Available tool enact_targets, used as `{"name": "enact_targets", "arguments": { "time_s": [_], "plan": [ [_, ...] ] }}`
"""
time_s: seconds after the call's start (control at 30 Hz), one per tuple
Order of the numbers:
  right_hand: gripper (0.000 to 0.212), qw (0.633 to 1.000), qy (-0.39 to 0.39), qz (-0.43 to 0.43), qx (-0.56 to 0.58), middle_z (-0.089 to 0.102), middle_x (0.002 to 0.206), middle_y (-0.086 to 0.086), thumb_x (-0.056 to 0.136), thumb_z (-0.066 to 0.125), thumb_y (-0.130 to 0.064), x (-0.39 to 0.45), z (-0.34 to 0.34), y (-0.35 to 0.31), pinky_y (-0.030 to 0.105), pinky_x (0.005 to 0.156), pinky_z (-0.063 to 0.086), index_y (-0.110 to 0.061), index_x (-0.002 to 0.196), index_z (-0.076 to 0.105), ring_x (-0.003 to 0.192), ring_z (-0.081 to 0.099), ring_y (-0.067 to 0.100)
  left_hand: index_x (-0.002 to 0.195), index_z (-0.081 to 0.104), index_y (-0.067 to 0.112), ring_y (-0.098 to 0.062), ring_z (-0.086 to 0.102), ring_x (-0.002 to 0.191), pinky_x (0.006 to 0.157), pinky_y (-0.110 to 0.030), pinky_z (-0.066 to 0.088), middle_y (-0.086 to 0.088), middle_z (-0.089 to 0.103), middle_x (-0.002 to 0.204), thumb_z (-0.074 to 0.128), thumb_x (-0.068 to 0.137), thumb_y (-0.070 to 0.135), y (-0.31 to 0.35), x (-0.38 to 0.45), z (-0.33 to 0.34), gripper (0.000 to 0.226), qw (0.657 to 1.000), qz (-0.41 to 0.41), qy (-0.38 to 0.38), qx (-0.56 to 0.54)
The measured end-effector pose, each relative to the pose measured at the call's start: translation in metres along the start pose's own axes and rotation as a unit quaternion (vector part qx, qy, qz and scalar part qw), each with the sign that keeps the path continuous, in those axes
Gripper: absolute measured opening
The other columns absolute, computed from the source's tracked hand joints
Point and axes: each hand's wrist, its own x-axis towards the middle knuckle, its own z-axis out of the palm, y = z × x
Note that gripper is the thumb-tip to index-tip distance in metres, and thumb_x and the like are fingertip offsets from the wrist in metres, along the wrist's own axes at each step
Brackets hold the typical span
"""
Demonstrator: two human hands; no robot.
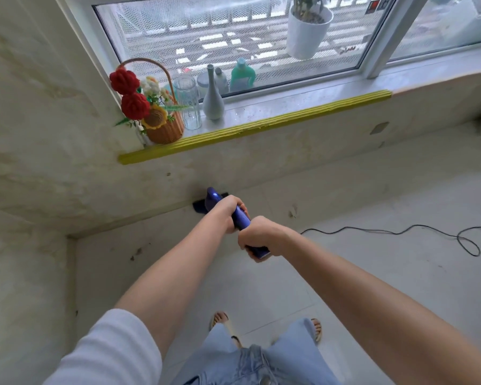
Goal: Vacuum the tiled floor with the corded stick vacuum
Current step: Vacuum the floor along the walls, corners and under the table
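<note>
Mostly we lose the lower part of the stick vacuum (240, 215) behind our own hands: only its blue body and a sliver of the black floor head (199, 206) show, the head sitting on the tiled floor (372, 273) right against the base of the wall under the window sill (261, 118). At the far left of the sill stands a wicker basket (164, 129) holding red, white and yellow knitted flowers. Just beside it is a clear glass jar (188, 104); we cannot tell whether anything is in it. Next comes a slim grey vase (213, 98), with blurred bottles behind the pane. Our left hand (229, 213) grips the vacuum higher on the body, fingers wrapped round it. Our right hand (261, 237) holds the handle end nearer us, fingers curled tight, the tip of the handle poking out below. Outside, a white plant pot (307, 31) is cut off at the top. Right of the hands, the black cord (417, 229) trails across the tiles and loops, its end out of frame.
</note>
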Motion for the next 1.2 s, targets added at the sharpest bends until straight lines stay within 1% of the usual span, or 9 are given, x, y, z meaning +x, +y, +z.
{"name": "enact_targets", "arguments": {
  "time_s": [0.07, 0.17, 0.23, 0.33, 0.4, 0.47, 0.73, 1.07, 1.2],
  "plan": [
    [0.018, 1.000, -0.006, 0.002, -0.002, 0.042, 0.058, 0.005, 0.082, 0.045, 0.008, -0.009, -0.001, 0.004, 0.015, 0.037, 0.038, -0.008, 0.073, 0.041, 0.043, 0.041, 0.017, 0.049, 0.041, 0.007, -0.019, 0.042, 0.046, 0.052, -0.025, 0.036, -0.003, 0.044, 0.034, 0.040, 0.086, 0.006, -0.006, -0.003, 0.000, 0.037, 1.000, 0.007, -0.002, 0.010],
    [0.020, 1.000, -0.015, -0.009, -0.003, 0.043, 0.056, 0.006, 0.083, 0.047, 0.008, -0.015, -0.006, 0.001, 0.014, 0.035, 0.037, -0.007, 0.072, 0.042, 0.030, 0.040, 0.014, 0.027, 0.042, 0.004, -0.016, 0.044, 0.027, 0.050, -0.024, 0.036, -0.004, 0.044, 0.033, 0.037, 0.087, 0.003, -0.003, -0.005, 0.001, 0.060, 1.000, 0.016, -0.013, 0.004],
    [0.019, 1.000, -0.021, -0.007, 0.015, 0.043, 0.059, 0.006, 0.084, 0.049, 0.008, -0.014, -0.006, -0.005, 0.014, 0.035, 0.038, -0.006, 0.074, 0.042, 0.038, 0.043, 0.016, 0.024, 0.040, 0.004, -0.014, 0.041, 0.023, 0.050, -0.024, 0.035, -0.004, 0.043, 0.032, 0.037, 0.088, 0.002, 0.002, -0.009, 0.001, 0.064, 1.000, 0.023, -0.013, 0.013],
    [0.018, 0.998, -0.011, 0.000, 0.059, 0.044, 0.066, 0.007, 0.082, 0.050, 0.009, -0.004, 0.005, -0.008, 0.016, 0.037, 0.041, -0.007, 0.078, 0.043, 0.054, 0.044, 0.020, 0.038, 0.040, 0.008, -0.013, 0.037, 0.022, 0.045, -0.022, 0.034, -0.002, 0.039, 0.032, 0.036, 0.089, 0.002, 0.007, -0.008, -0.002, 0.051, 0.999, 0.033, -0.006, 0.013],
    [0.018, 0.997, -0.008, 0.007, 0.078, 0.044, 0.069, 0.007, 0.081, 0.049, 0.010, 0.002, 0.014, -0.005, 0.017, 0.038, 0.041, -0.007, 0.079, 0.044, 0.056, 0.044, 0.021, 0.054, 0.037, 0.011, -0.012, 0.036, 0.022, 0.037, -0.013, 0.032, 0.000, 0.038, 0.032, 0.035, 0.089, 0.003, 0.005, -0.006, -0.005, 0.036, 0.999, 0.032, 0.003, -0.001],
    [0.017, 0.996, -0.009, 0.003, 0.085, 0.044, 0.071, 0.008, 0.081, 0.048, 0.010, 0.007, 0.023, -0.001, 0.017, 0.038, 0.042, -0.007, 0.079, 0.044, 0.057, 0.044, 0.021, 0.062, 0.037, 0.011, -0.010, 0.035, 0.022, 0.034, -0.008, 0.030, 0.001, 0.038, 0.032, 0.035, 0.090, 0.003, 0.000, -0.003, -0.008, 0.029, 0.999, 0.034, 0.010, -0.022],
    [0.013, 0.999, 0.008, 0.011, 0.052, 0.046, 0.071, 0.010, 0.082, 0.046, 0.005, 0.009, 0.029, 0.007, 0.016, 0.036, 0.041, -0.005, 0.089, 0.047, 0.053, 0.045, 0.019, 0.062, 0.035, 0.012, -0.011, 0.033, 0.024, 0.035, -0.011, 0.030, 0.001, 0.038, 0.033, 0.034, 0.089, 0.003, -0.011, -0.005, -0.010, 0.028, 0.999, 0.032, 0.010, -0.031],
    [0.016, 0.997, 0.002, 0.004, 0.080, 0.043, 0.065, 0.007, 0.083, 0.045, 0.009, 0.007, 0.029, 0.000, 0.015, 0.037, 0.039, -0.007, 0.082, 0.044, 0.050, 0.041, 0.019, 0.064, 0.039, 0.011, -0.011, 0.036, 0.027, 0.039, -0.015, 0.032, 0.001, 0.041, 0.041, 0.038, 0.087, 0.005, -0.003, 0.000, -0.016, 0.023, 1.000, 0.015, -0.002, -0.026],
    [0.023, 0.997, 0.015, -0.009, 0.077, 0.047, 0.067, 0.009, 0.081, 0.048, 0.008, 0.011, 0.039, 0.003, 0.018, 0.038, 0.041, -0.002, 0.102, 0.048, 0.048, 0.045, 0.018, 0.069, 0.043, 0.008, -0.009, 0.037, 0.034, 0.040, -0.015, 0.033, 0.001, 0.041, 0.052, 0.039, 0.088, 0.005, -0.003, 0.000, -0.022, 0.020, 1.000, 0.002, -0.010, -0.018]
  ]
}}
